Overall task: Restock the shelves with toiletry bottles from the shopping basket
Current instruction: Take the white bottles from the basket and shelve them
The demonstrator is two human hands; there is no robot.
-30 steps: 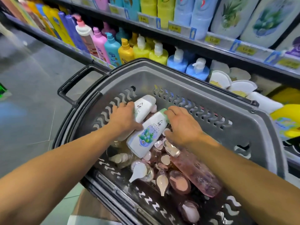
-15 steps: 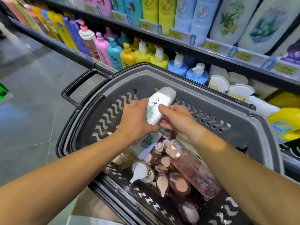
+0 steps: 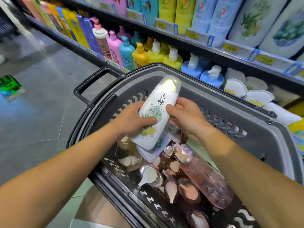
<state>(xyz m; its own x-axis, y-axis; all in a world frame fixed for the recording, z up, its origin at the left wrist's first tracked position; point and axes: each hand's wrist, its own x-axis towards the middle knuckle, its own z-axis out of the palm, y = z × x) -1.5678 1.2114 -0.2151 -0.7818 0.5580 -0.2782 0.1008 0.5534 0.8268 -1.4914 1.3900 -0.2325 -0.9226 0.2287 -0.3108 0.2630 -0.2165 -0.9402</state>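
both hands hold white herbal body-wash bottles above a grey shopping basket (image 3: pixel 256 129). left hand (image 3: pixel 131 119) wraps the front white bottle (image 3: pixel 158 112) w/ thumb across its label; cap end tilts up toward the shelf. right hand (image 3: pixel 185 116) is curled on that bottle's right edge, & seems to also hold a second white bottle (image 3: pixel 153 152) just behind/below it. in the basket: a pink clear bottle (image 3: pixel 207 178) lying down, plus small pump bottles. shelf of coloured pump bottles (image 3: pixel 139 55) beyond.
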